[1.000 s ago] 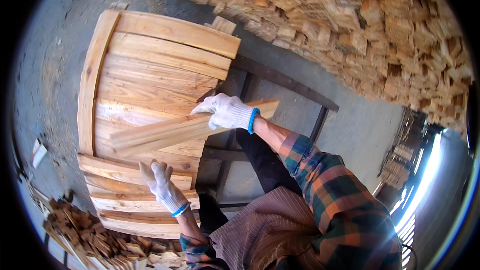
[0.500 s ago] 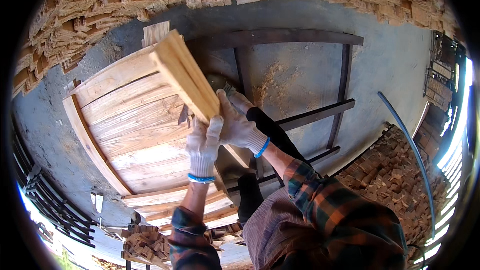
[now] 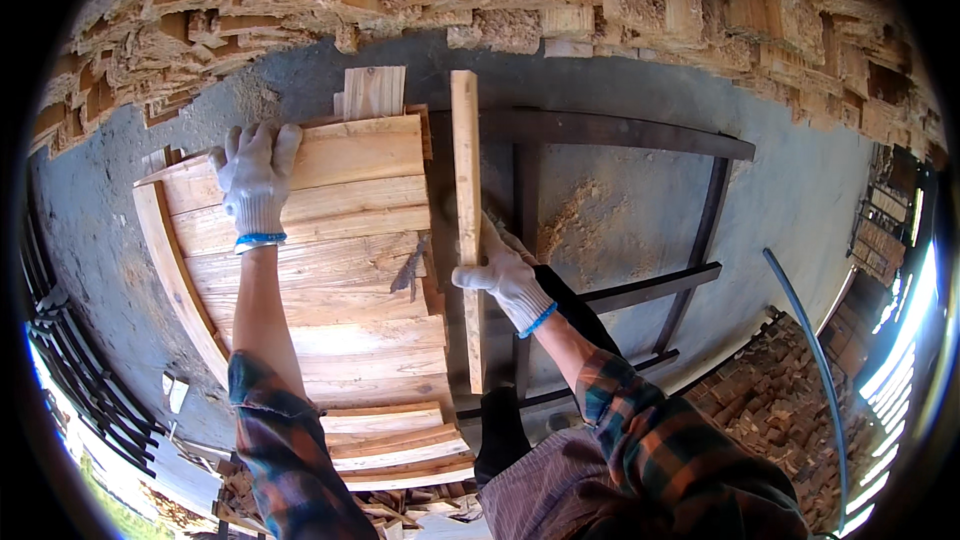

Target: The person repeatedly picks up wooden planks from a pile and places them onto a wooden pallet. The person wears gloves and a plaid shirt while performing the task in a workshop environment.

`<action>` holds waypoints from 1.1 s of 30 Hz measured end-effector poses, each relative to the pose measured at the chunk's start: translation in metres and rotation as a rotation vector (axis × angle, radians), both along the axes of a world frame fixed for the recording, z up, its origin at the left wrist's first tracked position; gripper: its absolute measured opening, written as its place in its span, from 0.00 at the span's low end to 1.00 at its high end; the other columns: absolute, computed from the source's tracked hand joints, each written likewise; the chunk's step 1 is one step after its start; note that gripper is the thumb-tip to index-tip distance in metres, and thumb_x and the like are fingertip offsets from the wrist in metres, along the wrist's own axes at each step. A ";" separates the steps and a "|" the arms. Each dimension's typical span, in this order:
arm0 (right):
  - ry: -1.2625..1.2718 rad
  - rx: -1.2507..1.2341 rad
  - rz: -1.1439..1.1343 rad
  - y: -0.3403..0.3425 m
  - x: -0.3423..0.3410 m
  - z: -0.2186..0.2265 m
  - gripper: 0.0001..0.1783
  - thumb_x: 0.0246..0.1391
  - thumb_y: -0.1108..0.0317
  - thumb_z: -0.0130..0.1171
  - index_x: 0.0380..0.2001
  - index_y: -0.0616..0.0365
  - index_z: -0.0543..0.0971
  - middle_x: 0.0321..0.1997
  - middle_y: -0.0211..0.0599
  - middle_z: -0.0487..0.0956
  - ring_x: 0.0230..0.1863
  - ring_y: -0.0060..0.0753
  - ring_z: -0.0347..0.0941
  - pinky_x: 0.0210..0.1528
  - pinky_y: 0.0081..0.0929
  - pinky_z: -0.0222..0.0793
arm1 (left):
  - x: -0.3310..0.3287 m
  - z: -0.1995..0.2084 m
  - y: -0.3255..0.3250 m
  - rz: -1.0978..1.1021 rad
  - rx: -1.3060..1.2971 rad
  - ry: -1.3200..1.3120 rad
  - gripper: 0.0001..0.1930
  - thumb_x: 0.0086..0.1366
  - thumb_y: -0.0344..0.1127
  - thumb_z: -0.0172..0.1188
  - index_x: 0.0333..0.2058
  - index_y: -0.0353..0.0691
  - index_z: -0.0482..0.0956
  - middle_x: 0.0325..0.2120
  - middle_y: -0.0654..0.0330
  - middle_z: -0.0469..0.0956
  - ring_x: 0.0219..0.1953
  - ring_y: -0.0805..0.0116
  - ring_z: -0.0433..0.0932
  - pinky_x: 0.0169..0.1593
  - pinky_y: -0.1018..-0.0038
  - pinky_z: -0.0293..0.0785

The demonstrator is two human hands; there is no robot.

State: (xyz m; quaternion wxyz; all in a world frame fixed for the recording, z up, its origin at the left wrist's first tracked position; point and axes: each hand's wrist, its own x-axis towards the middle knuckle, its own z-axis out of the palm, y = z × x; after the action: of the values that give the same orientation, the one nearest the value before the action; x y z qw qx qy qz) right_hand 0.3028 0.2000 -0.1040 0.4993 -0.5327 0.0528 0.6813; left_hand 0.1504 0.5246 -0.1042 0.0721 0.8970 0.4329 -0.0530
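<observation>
My left hand (image 3: 256,175), in a white knit glove with a blue cuff, lies with its fingers apart on the far left part of a stack of pale wooden boards (image 3: 330,268). Its fingertips reach the far edge of the top board. In my gloved right hand (image 3: 505,278) is a narrow wooden board (image 3: 465,155), standing on edge just right of the stack. My thumb shows on its near side; the other fingers are mostly hidden behind it. A dark, thin splinter-like piece (image 3: 409,268) rests near the stack's right edge.
Right of the stack, a dark metal frame (image 3: 630,132) stands over the grey floor (image 3: 780,200), where sawdust (image 3: 575,215) is scattered. Stacked wood (image 3: 600,5) lines the far side. A heap of wood blocks (image 3: 760,370) and a blue hose (image 3: 812,340) are at the right.
My left hand has let go of the board and moved left onto the far part of the stack. The board, in my right hand, has swung from slanting over the stack to beside it.
</observation>
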 end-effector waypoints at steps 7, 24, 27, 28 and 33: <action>-0.280 0.108 0.141 0.006 -0.032 -0.025 0.67 0.37 0.52 0.77 0.74 0.57 0.46 0.70 0.50 0.63 0.69 0.42 0.61 0.67 0.33 0.58 | 0.003 -0.005 -0.015 0.039 0.185 -0.114 0.25 0.70 0.56 0.48 0.54 0.45 0.75 0.55 0.53 0.74 0.63 0.44 0.63 0.64 0.46 0.52; 0.025 -0.175 -0.003 0.021 -0.009 0.072 0.47 0.49 0.62 0.67 0.70 0.51 0.56 0.39 0.36 0.74 0.35 0.31 0.74 0.40 0.33 0.77 | 0.019 0.022 0.019 0.001 -0.272 0.150 0.32 0.64 0.69 0.47 0.32 0.47 0.87 0.36 0.55 0.84 0.41 0.56 0.82 0.54 0.55 0.67; -0.037 -0.126 -0.037 -0.008 -0.004 0.084 0.45 0.43 0.64 0.71 0.64 0.54 0.61 0.41 0.36 0.74 0.37 0.30 0.74 0.43 0.32 0.76 | 0.015 0.028 0.014 0.069 -0.195 0.087 0.29 0.64 0.65 0.50 0.37 0.44 0.85 0.39 0.53 0.83 0.47 0.52 0.78 0.57 0.56 0.64; -0.016 -0.074 -0.022 -0.017 -0.007 0.087 0.39 0.42 0.66 0.72 0.58 0.57 0.66 0.43 0.37 0.75 0.40 0.30 0.74 0.47 0.32 0.75 | 0.003 0.023 0.000 0.064 -0.046 -0.009 0.27 0.64 0.61 0.53 0.41 0.42 0.83 0.41 0.52 0.82 0.50 0.50 0.76 0.58 0.57 0.63; -0.699 0.246 0.865 0.107 -0.047 0.150 0.62 0.32 0.68 0.74 0.73 0.54 0.53 0.58 0.42 0.73 0.54 0.39 0.71 0.58 0.34 0.69 | -0.097 0.051 -0.134 0.490 -0.013 -0.466 0.33 0.56 0.47 0.65 0.57 0.37 0.69 0.53 0.49 0.73 0.59 0.47 0.66 0.63 0.54 0.58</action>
State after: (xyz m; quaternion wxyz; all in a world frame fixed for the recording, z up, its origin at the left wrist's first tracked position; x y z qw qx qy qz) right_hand 0.2561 0.3074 0.0461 0.2209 -0.6376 -0.4184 0.6080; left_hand 0.0532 0.3905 -0.0536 0.1855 0.7537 0.6072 0.1696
